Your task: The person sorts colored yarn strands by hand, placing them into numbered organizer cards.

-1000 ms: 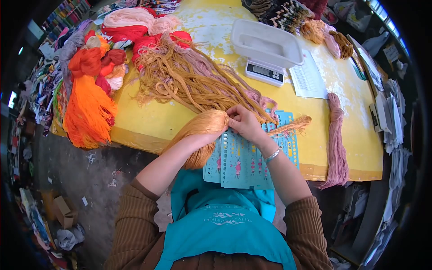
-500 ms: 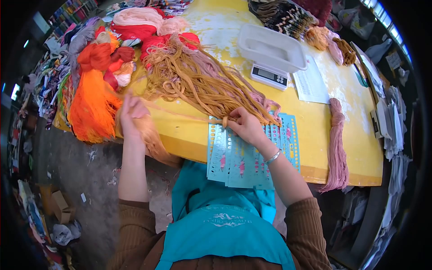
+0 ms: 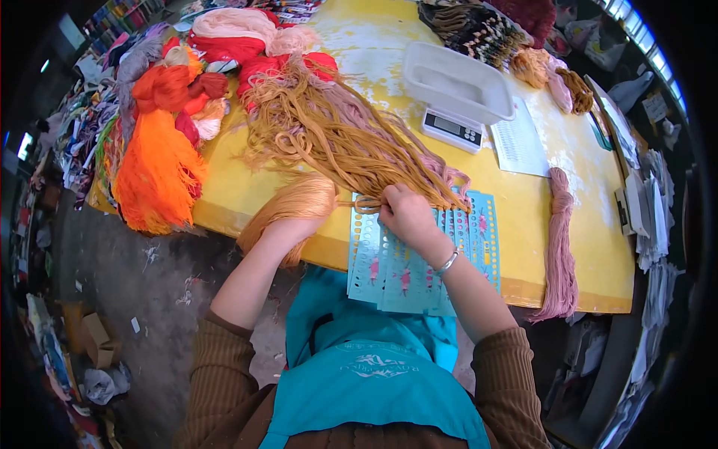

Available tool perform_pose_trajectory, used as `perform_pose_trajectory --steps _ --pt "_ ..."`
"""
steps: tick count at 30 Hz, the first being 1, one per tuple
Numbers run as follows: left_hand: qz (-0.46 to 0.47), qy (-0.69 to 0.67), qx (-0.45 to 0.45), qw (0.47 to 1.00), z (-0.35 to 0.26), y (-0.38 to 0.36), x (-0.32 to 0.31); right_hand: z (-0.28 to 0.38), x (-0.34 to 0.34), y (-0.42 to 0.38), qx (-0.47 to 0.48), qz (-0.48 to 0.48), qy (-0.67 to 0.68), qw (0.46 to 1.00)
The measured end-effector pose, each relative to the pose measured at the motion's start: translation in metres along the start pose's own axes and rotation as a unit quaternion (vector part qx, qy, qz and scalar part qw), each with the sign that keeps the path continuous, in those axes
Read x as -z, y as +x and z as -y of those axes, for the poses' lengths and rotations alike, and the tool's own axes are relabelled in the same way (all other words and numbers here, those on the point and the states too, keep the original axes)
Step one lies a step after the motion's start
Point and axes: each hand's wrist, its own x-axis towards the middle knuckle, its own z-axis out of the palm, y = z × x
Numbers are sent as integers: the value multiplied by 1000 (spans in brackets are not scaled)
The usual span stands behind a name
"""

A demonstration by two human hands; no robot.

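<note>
A skein of peach-orange thread (image 3: 295, 202) lies over my left hand (image 3: 301, 227), near the front edge of the yellow table. My left hand holds it up, though the skein hides its fingers. A thin strand runs right from the skein to my right hand (image 3: 408, 214), whose fingers are pinched on a small loop of thread (image 3: 366, 203). Below my right hand, several blue perforated cards (image 3: 404, 273) with pink flower prints overlap at the table edge. Long golden-brown thread bundles (image 3: 329, 142) spread just beyond both hands, with mauve thread among them.
On the yellow table (image 3: 516, 247) are a digital scale with a white tray (image 3: 458, 84), a printed sheet (image 3: 520, 138) and a dusty-pink skein (image 3: 561, 247) hanging over the front edge. Bright orange thread (image 3: 157, 176) and red skeins (image 3: 247, 49) lie on the left.
My left hand has moved right, close to my right hand, and the peach skein has come with it up over the table edge. The stretched strand between the hands is now short.
</note>
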Motion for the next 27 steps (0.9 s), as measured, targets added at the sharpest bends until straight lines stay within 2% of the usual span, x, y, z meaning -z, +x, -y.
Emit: perform_pose_trajectory --steps 2,4,5,7,8,10,11,12,13,14,15,16,18,20,21,23,24,26,27 --pt "0 6 31 999 -18 -7 17 -1 4 -1 13 -17 19 1000" --pt "-32 -33 -28 999 -26 -8 26 -1 9 -6 -73 -14 182 981" --pt "-29 -34 -27 999 -28 -7 25 -4 8 -6 -75 -12 182 980" --pt "9 -74 -32 997 -31 -3 23 -10 6 -7 -164 -8 300 940" --pt "12 -74 -34 997 -33 0 23 -11 5 -7 -167 -15 293 941" --pt "74 -61 1 995 -39 6 26 -9 4 -9 -113 -39 214 970" --pt "76 -62 0 995 -39 7 29 -8 5 -8 -109 -23 186 976" --pt "66 -37 -27 997 -37 6 35 -6 5 -8 -110 -21 187 976" --pt "55 -13 -54 997 -31 6 40 -2 5 -7 -96 -17 131 987" --pt "13 -51 -85 995 -5 18 28 1 4 -6 -81 -12 75 994" --pt "-29 -90 -118 989 27 30 13 3 3 -6 -82 -10 76 994" --pt "5 -258 -70 964 46 31 11 5 1 -7 -74 -19 63 995" --pt "45 -274 -21 960 60 31 55 6 2 -9 -71 -28 49 996" --pt "62 -420 49 904 50 25 87 9 5 -8 -64 -13 43 997" --pt "40 -237 -40 970 53 36 105 8 4 -8 -66 -13 42 997" --pt "16 -331 -44 942 52 61 113 6 3 -8 -56 -12 47 997" --pt "-10 -261 -69 963 50 77 132 6 3 -8 -59 -13 45 997" --pt "-127 -347 -2 929 60 119 145 8 4 -8 -63 -6 30 998" --pt "-109 -449 38 886 61 135 157 7 4 -8 -59 -9 30 998"
